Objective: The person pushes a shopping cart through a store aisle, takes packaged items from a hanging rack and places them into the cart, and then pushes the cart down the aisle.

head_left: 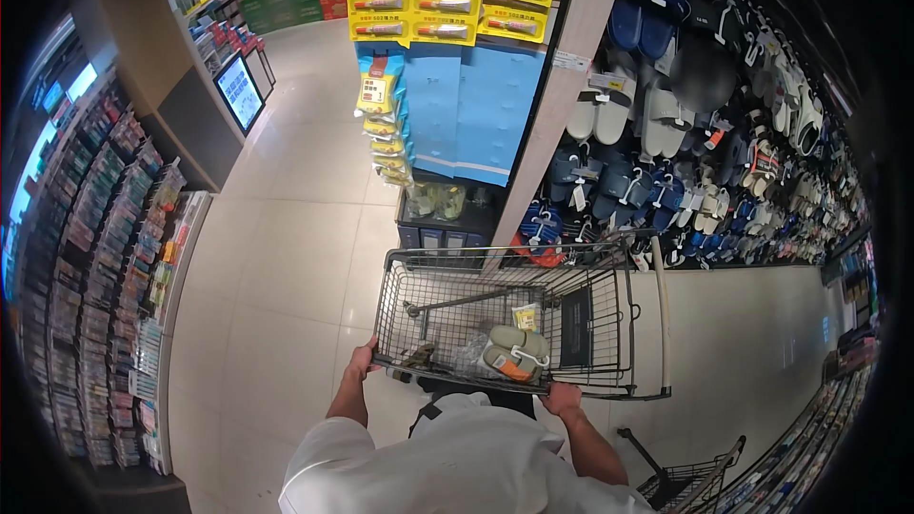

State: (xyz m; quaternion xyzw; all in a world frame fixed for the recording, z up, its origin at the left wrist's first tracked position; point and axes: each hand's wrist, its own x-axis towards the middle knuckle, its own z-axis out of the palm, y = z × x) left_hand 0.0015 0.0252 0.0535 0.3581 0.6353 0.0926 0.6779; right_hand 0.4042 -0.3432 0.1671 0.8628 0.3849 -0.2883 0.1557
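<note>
A dark wire shopping cart (505, 255) stands sideways against the front of my body. At its near left corner, my left hand (363, 359) is closed around the frame. My right hand (563, 398) grips the near rim, further right, with the fingers partly hidden. Inside the basket lies a pair of olive-green slippers (515, 350) on a white hanger, with an orange tag. Beside them are a small yellow-and-white packet (526, 317) and some crumpled clear plastic (470, 357). The cart's pale push handle (662, 309) is at the right end, away from both hands.
Ahead stands a display of yellow glue packs (443, 0) with hanging packets (381, 114) at its left edge. Slippers (666, 114) fill the right wall. Racks of small packaged goods (105, 276) line the left. Another cart (690, 481) is at lower right. Tiled floor (276, 266) runs forward.
</note>
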